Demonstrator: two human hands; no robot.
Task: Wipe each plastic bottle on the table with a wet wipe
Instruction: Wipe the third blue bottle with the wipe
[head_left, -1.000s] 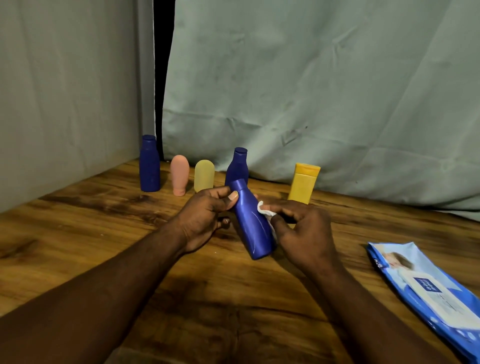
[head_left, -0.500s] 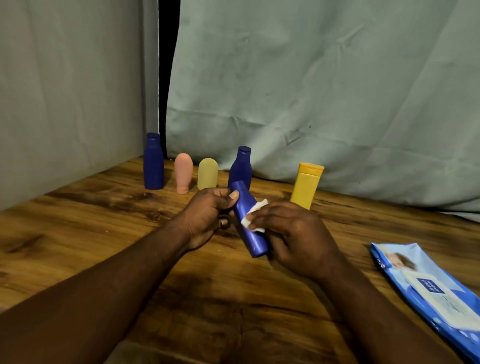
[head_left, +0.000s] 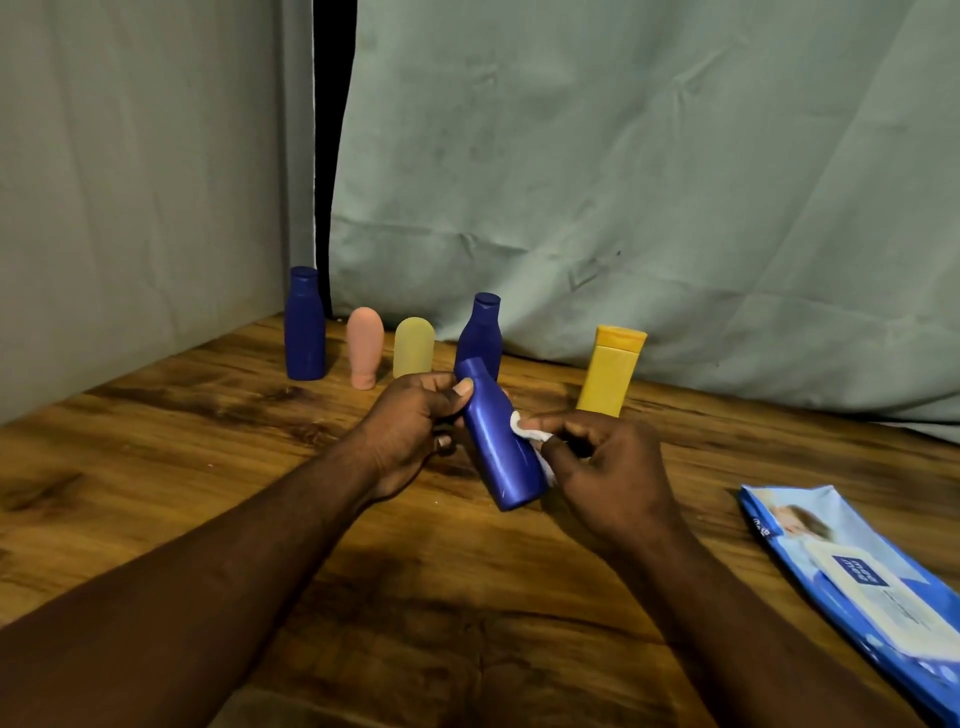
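Note:
My left hand (head_left: 410, 431) grips the neck end of a shiny blue bottle (head_left: 498, 441), held tilted above the table with its base toward me. My right hand (head_left: 602, 467) pinches a small white wet wipe (head_left: 524, 428) against the bottle's right side. Standing in a row at the back are a tall dark blue bottle (head_left: 305, 325), a pink bottle (head_left: 364, 347), a pale yellow bottle (head_left: 413, 347), another dark blue bottle (head_left: 482, 332) and an orange-yellow bottle (head_left: 613, 370).
A blue pack of wet wipes (head_left: 852, 577) lies flat at the right on the wooden table (head_left: 182, 467). Grey-green cloth hangs behind the bottles and along the left side.
My right hand, which lay over the bottle's front half a second ago, has slid back to its right side with the wipe. The bottle's blue face shows again.

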